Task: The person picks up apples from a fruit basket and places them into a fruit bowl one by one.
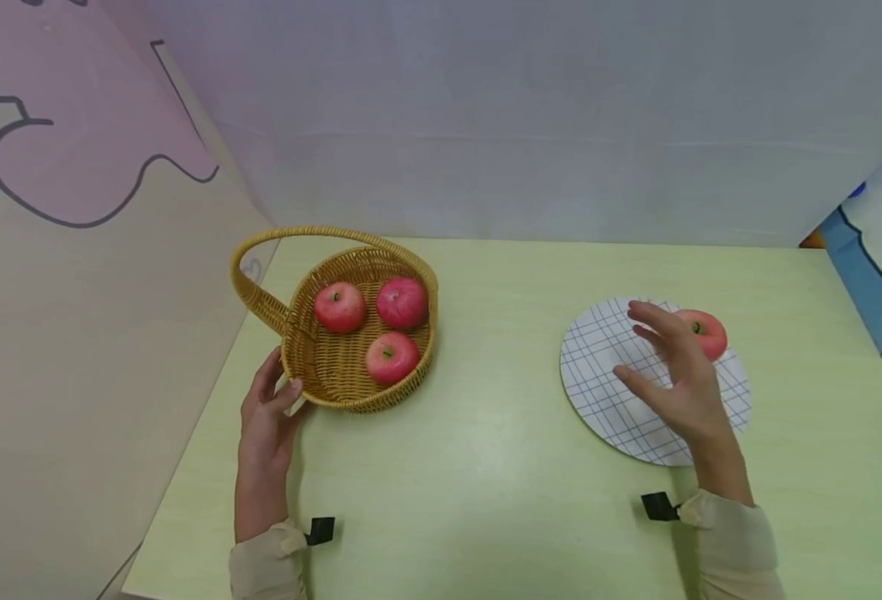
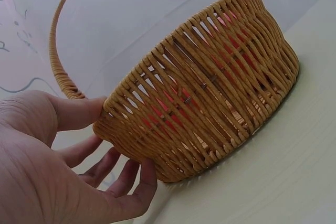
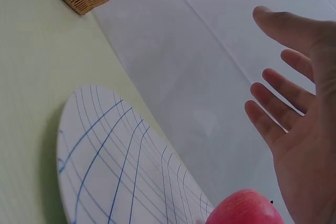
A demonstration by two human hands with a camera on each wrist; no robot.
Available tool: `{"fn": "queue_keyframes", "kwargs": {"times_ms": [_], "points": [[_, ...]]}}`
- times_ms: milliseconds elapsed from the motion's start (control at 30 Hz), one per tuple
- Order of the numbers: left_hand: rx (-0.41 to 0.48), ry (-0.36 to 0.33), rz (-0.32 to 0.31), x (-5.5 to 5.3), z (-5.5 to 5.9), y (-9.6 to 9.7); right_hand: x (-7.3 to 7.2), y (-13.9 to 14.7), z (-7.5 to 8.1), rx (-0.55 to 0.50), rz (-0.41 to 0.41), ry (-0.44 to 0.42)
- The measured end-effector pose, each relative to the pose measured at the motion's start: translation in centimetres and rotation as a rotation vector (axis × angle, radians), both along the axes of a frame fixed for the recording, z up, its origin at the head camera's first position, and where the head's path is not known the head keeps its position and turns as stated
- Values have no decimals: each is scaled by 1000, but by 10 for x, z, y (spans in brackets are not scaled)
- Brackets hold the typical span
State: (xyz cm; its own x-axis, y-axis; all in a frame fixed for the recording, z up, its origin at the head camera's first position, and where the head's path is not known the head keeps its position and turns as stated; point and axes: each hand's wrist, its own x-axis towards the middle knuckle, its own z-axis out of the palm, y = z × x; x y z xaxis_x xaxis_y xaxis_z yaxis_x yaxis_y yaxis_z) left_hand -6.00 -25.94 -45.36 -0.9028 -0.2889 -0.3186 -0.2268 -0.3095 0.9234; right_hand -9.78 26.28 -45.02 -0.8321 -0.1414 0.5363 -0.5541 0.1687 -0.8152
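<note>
A woven wicker basket (image 1: 339,392) with a tall arched handle stands on the left of the table and holds three red apples (image 1: 339,307). At its near left side my left hand (image 1: 267,410) grips it, thumb on the rim and fingers curled against the outer wall, as the left wrist view (image 2: 79,166) confirms. On the right lies a round white plate (image 1: 598,375) with blue grid lines. One red apple (image 1: 709,335) sits near its far right edge, partly behind my right hand (image 1: 681,379). That hand hovers over the plate, fingers spread, holding nothing.
The pale green-yellow tabletop (image 1: 486,467) stretches between basket and plate. A whitish sheet (image 1: 523,125) rises behind the far edge. Panels with cartoon outlines flank the table, a pink and cream one (image 1: 96,275) on the left.
</note>
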Motion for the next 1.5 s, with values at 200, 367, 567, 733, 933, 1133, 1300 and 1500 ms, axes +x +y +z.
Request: {"fn": "queue_keyframes", "kwargs": {"times_ms": [200,367,567,733,933,1133,1300,1500], "points": [[3,-2,0,-1,0,1,1,-11,11,16,84,-24],[-4,-5,-8,-2,1,3,3,-18,16,111,69,-62],[0,-8,-14,-2,1,3,0,-28,16,152,120,-97],[11,-13,-9,1,1,0,-3,-43,22,170,162,-147],[13,-17,7,2,1,-3,-10,-66,26,130,232,-47],[-8,-26,-18,2,1,-3,-13,-82,31,110,293,-18],[-27,-34,-20,1,0,-1,-13,-92,32,125,312,-16],[1,-8,-7,0,-1,-1,-12,-111,30,140,333,-6]]}}
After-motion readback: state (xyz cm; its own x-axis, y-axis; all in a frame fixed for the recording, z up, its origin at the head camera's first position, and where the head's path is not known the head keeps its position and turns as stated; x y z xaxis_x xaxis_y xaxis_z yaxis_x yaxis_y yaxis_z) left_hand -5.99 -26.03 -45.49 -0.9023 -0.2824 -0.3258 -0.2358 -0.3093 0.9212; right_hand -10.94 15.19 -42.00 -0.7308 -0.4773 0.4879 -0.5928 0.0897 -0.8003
